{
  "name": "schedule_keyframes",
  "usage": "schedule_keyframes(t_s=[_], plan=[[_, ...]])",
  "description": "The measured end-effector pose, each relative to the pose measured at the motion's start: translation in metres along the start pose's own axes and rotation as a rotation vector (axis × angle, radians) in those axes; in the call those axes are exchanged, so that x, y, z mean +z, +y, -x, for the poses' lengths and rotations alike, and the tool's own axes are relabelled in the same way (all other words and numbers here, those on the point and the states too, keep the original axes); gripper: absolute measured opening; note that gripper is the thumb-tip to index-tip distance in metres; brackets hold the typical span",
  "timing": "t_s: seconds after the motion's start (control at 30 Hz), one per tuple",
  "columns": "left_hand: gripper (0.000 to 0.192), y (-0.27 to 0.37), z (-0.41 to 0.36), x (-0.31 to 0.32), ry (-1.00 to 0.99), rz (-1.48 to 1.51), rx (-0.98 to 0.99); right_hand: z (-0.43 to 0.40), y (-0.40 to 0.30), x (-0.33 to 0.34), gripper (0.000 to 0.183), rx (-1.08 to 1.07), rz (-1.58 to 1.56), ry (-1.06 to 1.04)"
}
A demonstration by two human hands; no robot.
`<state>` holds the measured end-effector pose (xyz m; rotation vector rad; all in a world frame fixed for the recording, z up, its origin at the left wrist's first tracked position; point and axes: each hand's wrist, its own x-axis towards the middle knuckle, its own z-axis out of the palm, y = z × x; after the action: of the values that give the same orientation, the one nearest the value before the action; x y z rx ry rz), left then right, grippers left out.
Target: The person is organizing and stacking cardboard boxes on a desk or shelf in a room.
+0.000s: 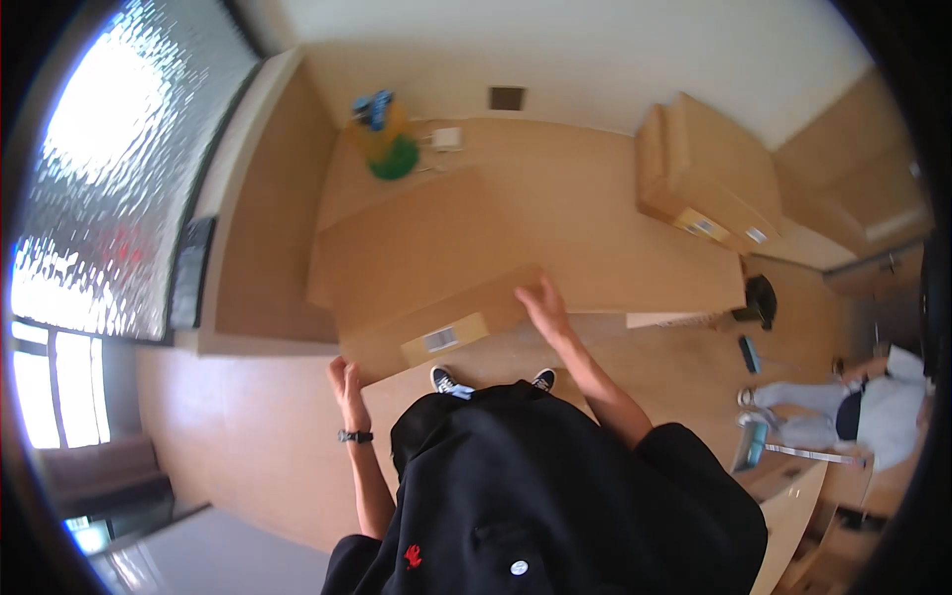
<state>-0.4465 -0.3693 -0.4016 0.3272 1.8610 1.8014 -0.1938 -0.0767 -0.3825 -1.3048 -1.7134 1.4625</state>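
Observation:
A large cardboard box (431, 253), with a label strip on its near side, lies at an angle over the left part of the wooden desk (587, 245). My left hand (348, 379) grips its near left corner. At the near right corner my right hand (547, 309) holds the same box, thumb and fingers around the edge. A watch is on my left wrist. The box's underside is hidden.
More cardboard boxes (714, 178) stand on the desk's right end. At the back left are a yellow and green bag (390, 145) and a white adapter (447, 139). Another person (863, 416) is at the far right near a long-handled dustpan (751, 446).

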Motion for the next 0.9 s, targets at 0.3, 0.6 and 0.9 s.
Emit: schedule_keyframes(t_s=[0.3,0.6,0.9], plan=[[0.052,0.023,-0.003,0.037,0.047,-0.106,0.095,0.004,-0.019,-0.009,0.066,0.015,0.049,0.000],[0.058,-0.013,-0.014,0.021,-0.026,-0.266,0.117,0.020,-0.024,-0.004,0.062,-0.056,0.185,0.029],[0.054,-0.037,-0.034,0.013,-0.045,-0.487,0.174,0.012,0.008,0.012,0.067,-0.010,0.253,-0.011]])
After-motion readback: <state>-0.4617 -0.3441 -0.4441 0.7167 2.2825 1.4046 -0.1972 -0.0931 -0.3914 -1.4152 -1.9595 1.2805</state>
